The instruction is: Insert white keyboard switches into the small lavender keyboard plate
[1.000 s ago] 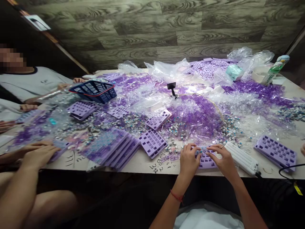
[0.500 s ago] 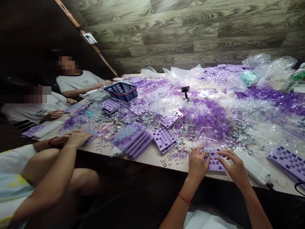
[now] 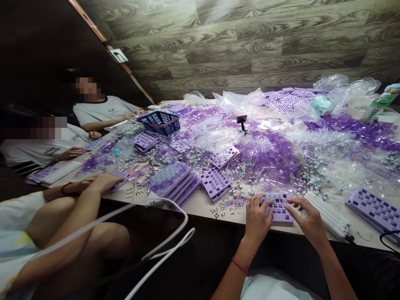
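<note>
Though the purple plate looks filled above, lower openings gape. Left hand and right hand: grip unclear.

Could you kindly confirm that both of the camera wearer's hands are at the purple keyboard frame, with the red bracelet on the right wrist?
Not quite: the head view shows the red bracelet on the left wrist. The left hand and right hand are indeed both at the purple keyboard frame.

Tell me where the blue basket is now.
The blue basket is left of centre in the head view, just beyond purple keyboard frames and left of the left hand.
</note>
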